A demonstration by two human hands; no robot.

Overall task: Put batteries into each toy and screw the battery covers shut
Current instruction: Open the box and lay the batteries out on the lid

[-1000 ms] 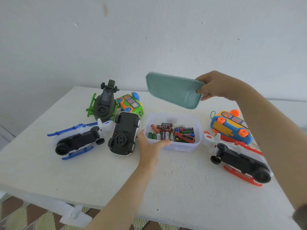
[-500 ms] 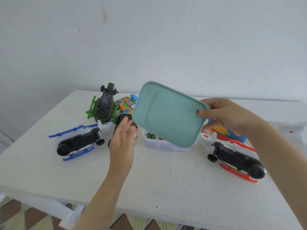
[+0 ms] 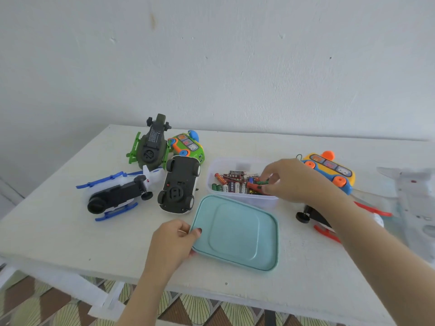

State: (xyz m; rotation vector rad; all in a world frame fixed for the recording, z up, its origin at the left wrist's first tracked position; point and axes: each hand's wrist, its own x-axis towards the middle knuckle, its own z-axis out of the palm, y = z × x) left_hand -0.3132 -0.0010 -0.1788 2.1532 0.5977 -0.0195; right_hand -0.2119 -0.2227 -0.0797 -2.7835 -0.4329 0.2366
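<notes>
Teal plastic, the lid (image 3: 235, 231) lies flat on the white table (image 3: 58, 231) and covers the near foot of the clear box (image 3: 242, 202), while my right forearm crosses the red-skid helicopter (image 3: 313, 214), so only a wheel, some black underside and bits of red skid show; a pale translucent piece (image 3: 414, 198) at the far right edge is too blurred for me to name. My left hand (image 3: 171, 245) grips the lid by its left edge, thumb on top and fingers curled along the rim. My right hand (image 3: 289, 182) reaches down into the box with its fingers bent, the tips at the screwdriver (image 3: 255, 184) with the red and green handle, but I cannot tell whether they have closed on it. The batteries (image 3: 229, 185) lie jumbled in the box beside the screwdriver, too many and too overlapped to count. I count six toys: three helicopters, namely the green helicopter (image 3: 150, 147), the blue-skid helicopter (image 3: 120, 194) and the red-skid one, all belly up; one white car (image 3: 180, 184), also belly up; and two rounded button toys, the green button toy (image 3: 188, 147) and the yellow button toy (image 3: 329, 170); one box, one lid, one screwdriver
</notes>
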